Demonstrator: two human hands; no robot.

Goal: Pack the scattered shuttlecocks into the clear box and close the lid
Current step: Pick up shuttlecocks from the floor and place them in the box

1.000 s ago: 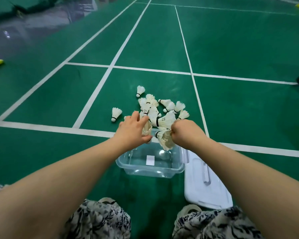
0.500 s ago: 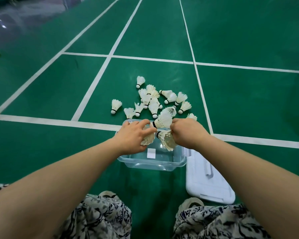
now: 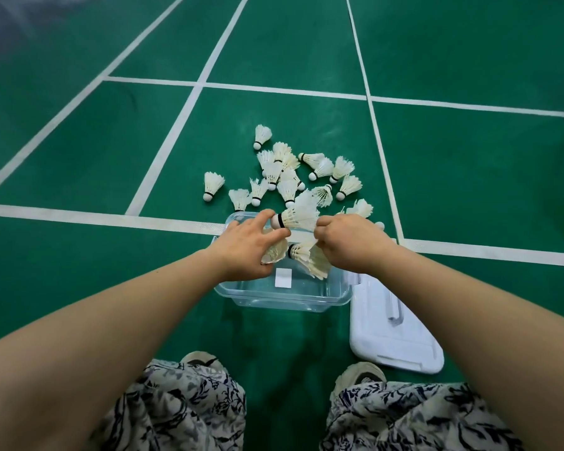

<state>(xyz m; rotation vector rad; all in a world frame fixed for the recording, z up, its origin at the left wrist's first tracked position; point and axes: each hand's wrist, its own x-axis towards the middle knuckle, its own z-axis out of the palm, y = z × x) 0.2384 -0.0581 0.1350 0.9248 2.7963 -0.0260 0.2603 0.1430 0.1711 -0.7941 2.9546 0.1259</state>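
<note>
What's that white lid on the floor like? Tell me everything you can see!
The white lid looks like smooth plastic, a rectangle with rounded corners and a raised rim. It lies flat on the green floor, off the clear box and just right of it, its far end hidden under the right forearm. A pale handle-like bar sits on top. Nothing else lies on it.

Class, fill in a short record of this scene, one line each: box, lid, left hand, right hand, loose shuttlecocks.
clear box: open, on the green court floor
lid: off, flat on the floor right of the box
left hand: over the box, pinches the cork of the held shuttlecock; a tucked shuttlecock shows under its palm
right hand: grips the held shuttlecock's feathers, plus a lower shuttlecock
loose shuttlecocks: clustered on the floor beyond the box
</note>
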